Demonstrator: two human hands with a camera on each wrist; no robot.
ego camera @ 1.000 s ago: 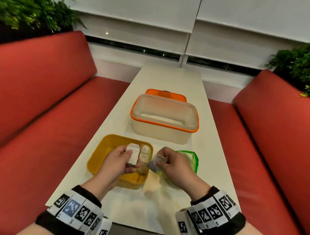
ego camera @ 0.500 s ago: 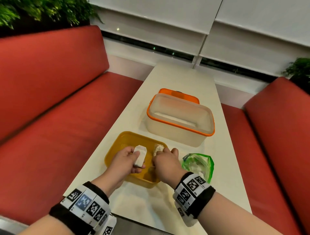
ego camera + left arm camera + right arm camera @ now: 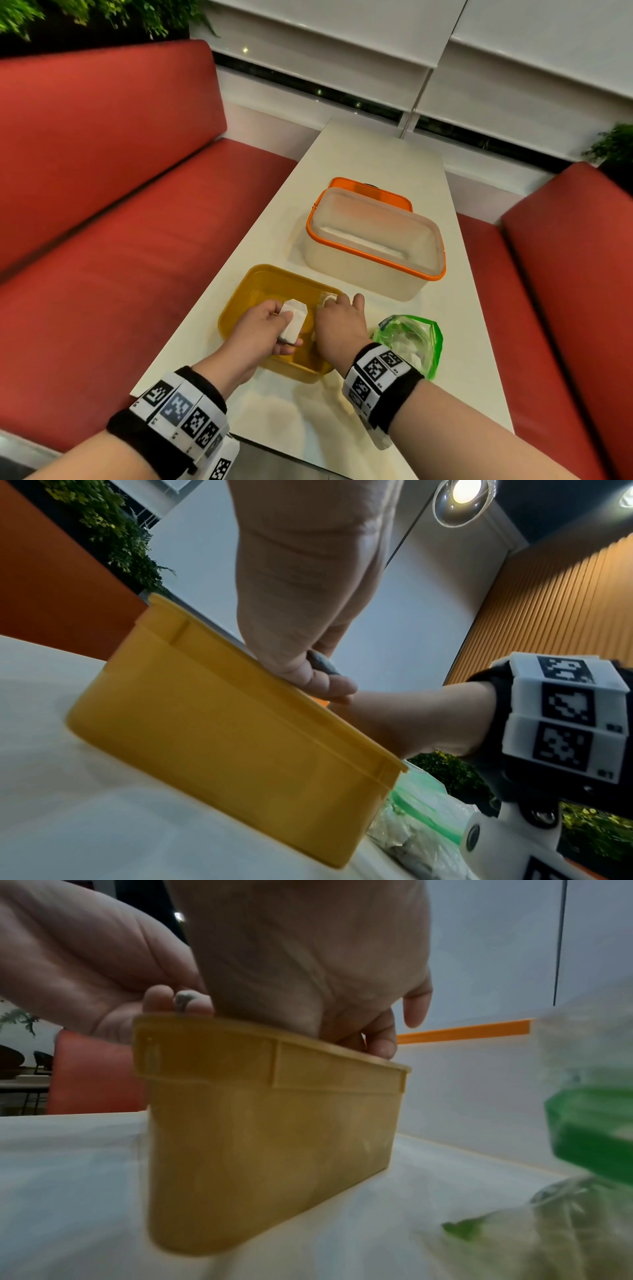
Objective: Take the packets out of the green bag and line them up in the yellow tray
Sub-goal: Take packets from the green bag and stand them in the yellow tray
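Both forearms reach forward side by side, each wrist wrapped in a black band with square-patterned marker blocks. The left hand (image 3: 262, 325) is curled, thumb and fingers pinching a white packet (image 3: 294, 321). Just to its right, the right hand (image 3: 337, 323) points knuckles-up with its fingers bent downward, fingertips hidden.

A white table (image 3: 387, 164) carries the yellow tray (image 3: 274, 277), green bag (image 3: 423, 334) and orange-rimmed tub (image 3: 363, 274).
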